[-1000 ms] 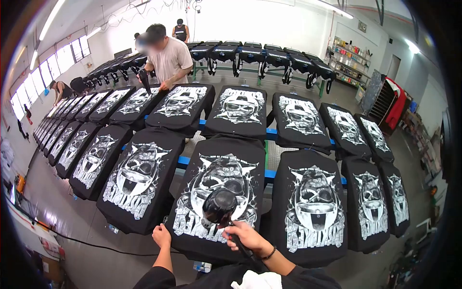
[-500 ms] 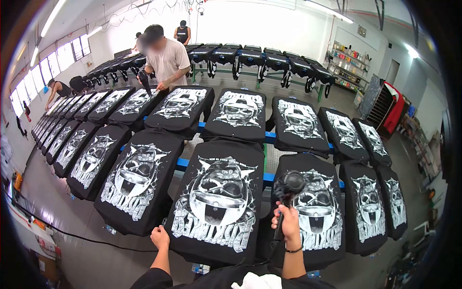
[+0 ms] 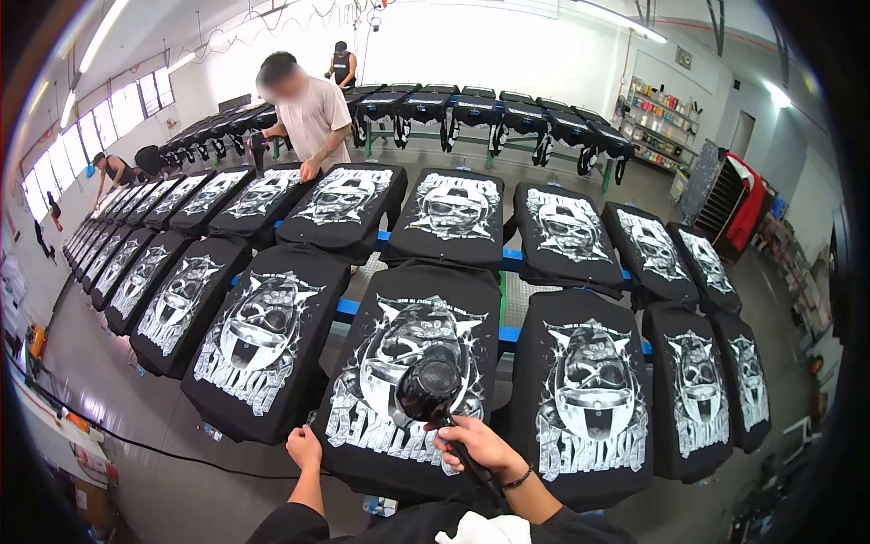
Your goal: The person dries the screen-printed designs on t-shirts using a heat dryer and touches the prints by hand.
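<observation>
My right hand (image 3: 478, 448) is wrapped round the handle of a black hair dryer (image 3: 430, 384). The dryer's round body is over the white-and-grey helmeted skull print on the black T-shirt (image 3: 362, 313) in front of me and covers part of the design. At that shirt's lower left corner is my left hand (image 3: 304, 448), fingers curled closed against the edge; what they grip, if anything, is hidden. Another printed black T-shirt (image 3: 584, 313) lies flat to the right, and one more T-shirt (image 3: 299, 263) to the left.
Two long rows of shirt-covered boards run along a blue rail (image 3: 509, 335). Across the rows, a person (image 3: 313, 118) in a light shirt holds a dark dryer. A black cord (image 3: 181, 456) trails at left. Shelves of colourful containers (image 3: 662, 127) stand at the back right.
My right hand has swung the hair dryer left, from the right-hand shirt to the one before me. My left hand stays put. The person opposite has lowered their head and shifted their hands.
</observation>
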A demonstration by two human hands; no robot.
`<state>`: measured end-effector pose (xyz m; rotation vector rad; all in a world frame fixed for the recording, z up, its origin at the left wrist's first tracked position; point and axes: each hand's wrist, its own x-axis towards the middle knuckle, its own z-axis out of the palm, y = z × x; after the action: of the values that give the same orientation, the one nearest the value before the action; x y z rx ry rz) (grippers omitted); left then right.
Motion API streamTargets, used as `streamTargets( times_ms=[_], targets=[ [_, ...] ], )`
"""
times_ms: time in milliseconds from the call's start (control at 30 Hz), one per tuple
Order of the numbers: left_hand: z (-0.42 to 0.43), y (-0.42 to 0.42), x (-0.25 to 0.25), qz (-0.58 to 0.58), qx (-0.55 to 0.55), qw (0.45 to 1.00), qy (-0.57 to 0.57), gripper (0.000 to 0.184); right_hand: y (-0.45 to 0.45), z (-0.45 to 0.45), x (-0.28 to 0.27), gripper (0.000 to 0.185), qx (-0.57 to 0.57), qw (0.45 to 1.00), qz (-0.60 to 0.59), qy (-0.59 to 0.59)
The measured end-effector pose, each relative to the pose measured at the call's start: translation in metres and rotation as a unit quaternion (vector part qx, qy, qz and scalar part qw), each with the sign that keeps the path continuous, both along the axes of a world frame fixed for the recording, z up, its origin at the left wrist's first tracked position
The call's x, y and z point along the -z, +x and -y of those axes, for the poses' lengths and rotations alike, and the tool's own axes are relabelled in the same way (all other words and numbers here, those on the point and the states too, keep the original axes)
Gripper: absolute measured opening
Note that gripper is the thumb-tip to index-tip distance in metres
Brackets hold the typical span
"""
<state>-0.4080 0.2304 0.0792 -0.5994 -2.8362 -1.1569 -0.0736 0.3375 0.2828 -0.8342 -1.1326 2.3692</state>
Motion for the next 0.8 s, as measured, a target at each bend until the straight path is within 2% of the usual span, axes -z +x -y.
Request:
streamTargets(
  times_ms=[100, 200, 333, 467, 600, 800],
  targets=[
    [0.000, -0.001, 0.001, 0.005, 0.002, 1.000, -0.003, 0.032, 0.012, -0.010, 0.010, 0.020, -0.036, 0.999, -0.035, -0.019],
    [-0.001, 0.001, -0.001, -0.002, -0.007, 1.000, -0.007, 0.031, 0.029, -0.021, -0.004, 0.021, 0.101, 0.994, -0.003, 0.044],
    [0.001, 0.000, -0.002, 0.024, 0.004, 1.000, -0.004, 0.030, 0.055, -0.038, -0.005, 0.025, 0.304, 0.951, 0.003, 0.062],
    [0.001, -0.004, 0.003, 0.020, 0.006, 1.000, -0.007, 0.030, 0.078, -0.040, 0.002, 0.026, 0.398, 0.916, -0.016, 0.050],
    [0.000, -0.002, -0.001, 0.024, 0.007, 1.000, -0.012, 0.030, 0.067, -0.029, 0.006, 0.024, 0.350, 0.936, -0.020, 0.022],
    [0.001, -0.002, 0.001, 0.023, 0.004, 1.000, -0.012, 0.031, 0.010, -0.004, 0.002, 0.019, 0.133, 0.990, 0.008, 0.045]
  ],
)
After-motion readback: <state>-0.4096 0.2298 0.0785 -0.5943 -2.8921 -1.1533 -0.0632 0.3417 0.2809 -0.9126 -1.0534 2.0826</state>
